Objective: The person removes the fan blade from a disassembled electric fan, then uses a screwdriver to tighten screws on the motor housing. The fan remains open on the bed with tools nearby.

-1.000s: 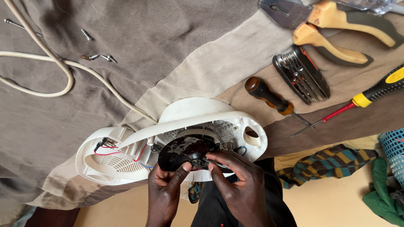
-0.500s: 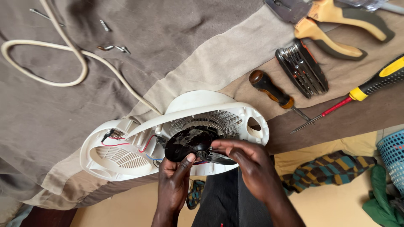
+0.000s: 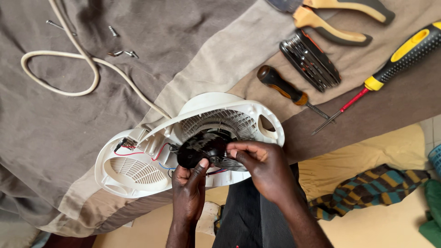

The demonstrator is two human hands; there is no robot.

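Observation:
A white plastic fan housing [image 3: 138, 170] with vent grilles and red and blue wires lies on the brown cloth [image 3: 59, 128]. A black round motor part [image 3: 200, 148] sits at its centre opening. My left hand [image 3: 189, 190] grips the black part from below, thumb pressed on its face. My right hand [image 3: 259, 166] holds the same part from the right, fingers curled over its top edge. A white power cord [image 3: 69, 57] runs from the housing up to the far left.
Tools lie at the upper right: yellow-handled pliers [image 3: 340, 18], a folding key set [image 3: 310, 59], a brown-handled screwdriver [image 3: 282, 87], a yellow-and-black screwdriver [image 3: 395, 59]. Loose screws [image 3: 121, 53] rest near the cord. Patterned cloth [image 3: 367, 188] lies at right.
The view has shifted a little, so the housing and tools sit lower in the frame. My hands stay on the black motor part; the left thumb now presses its face.

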